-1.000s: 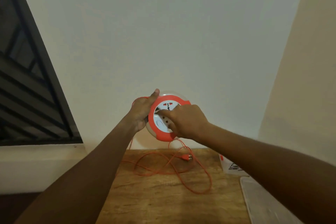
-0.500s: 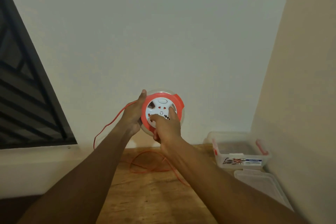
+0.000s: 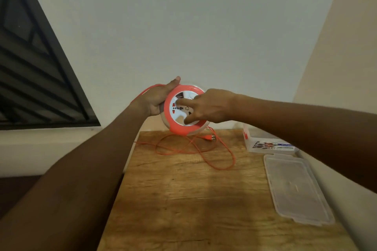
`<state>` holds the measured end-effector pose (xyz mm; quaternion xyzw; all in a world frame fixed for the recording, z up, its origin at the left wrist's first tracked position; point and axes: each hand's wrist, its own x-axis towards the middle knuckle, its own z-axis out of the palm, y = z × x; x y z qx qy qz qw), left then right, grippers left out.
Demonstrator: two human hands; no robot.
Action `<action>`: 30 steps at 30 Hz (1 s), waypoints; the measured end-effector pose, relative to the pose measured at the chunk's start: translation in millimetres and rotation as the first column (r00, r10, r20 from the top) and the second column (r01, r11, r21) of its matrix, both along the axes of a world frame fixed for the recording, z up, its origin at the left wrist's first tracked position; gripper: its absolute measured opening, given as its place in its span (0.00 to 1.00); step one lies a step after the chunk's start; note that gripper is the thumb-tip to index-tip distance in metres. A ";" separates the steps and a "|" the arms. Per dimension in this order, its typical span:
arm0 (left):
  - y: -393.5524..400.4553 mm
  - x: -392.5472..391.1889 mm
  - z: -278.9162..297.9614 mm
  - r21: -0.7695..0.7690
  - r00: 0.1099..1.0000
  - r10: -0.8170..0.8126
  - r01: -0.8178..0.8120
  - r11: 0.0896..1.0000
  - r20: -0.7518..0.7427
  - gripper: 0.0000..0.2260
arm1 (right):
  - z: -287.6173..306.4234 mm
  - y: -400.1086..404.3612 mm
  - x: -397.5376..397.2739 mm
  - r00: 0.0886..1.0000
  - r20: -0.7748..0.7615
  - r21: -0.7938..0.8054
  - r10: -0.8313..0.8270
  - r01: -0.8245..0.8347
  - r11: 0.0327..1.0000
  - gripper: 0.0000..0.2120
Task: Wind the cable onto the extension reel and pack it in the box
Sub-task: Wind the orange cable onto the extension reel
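1. Left hand [image 3: 156,101] grips the extension reel [image 3: 183,109] by its left edge, thumb lying along the upper rim, fingers curled behind it; reel held in the air above the far end of the wooden table [image 3: 183,199], face turned toward the camera and slightly tilted
2. Right hand [image 3: 210,106] reaches in from the right; index finger and a second finger are extended and press on the white centre disc [image 3: 179,112] of the reel, remaining fingers loosely bent; nothing is pinched or enclosed by this hand
3. Reel: orange outer ring, white hub with sockets and small dark dots; turns of orange cable [image 3: 204,149] visible wound along the upper rim
4. Cable: one run leaves the reel at upper left, passing over the left hand and down behind the wrist; the rest lies in loose overlapping loops on the table under and in front of the reel. Orange plug [image 3: 211,138] rests on the table just below the reel's right side
5. Box [image 3: 267,144]: clear plastic, orange clip on its left end, printed label on the near wall, standing at the table's far right edge, partly hidden by the right forearm; contents cannot be made out
6. Lid [image 3: 295,187]: clear, lying flat on the table just in front of the box, separate from it
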<state>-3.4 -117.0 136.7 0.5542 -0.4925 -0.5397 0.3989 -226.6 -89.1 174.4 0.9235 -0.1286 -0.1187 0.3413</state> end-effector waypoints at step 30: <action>15.6 -26.3 -20.4 -0.121 0.970 0.198 -0.216 0.969 -0.145 0.20 | -52.0 13.2 22.8 0.572 0.665 0.365 -0.480 0.311 0.877 0.28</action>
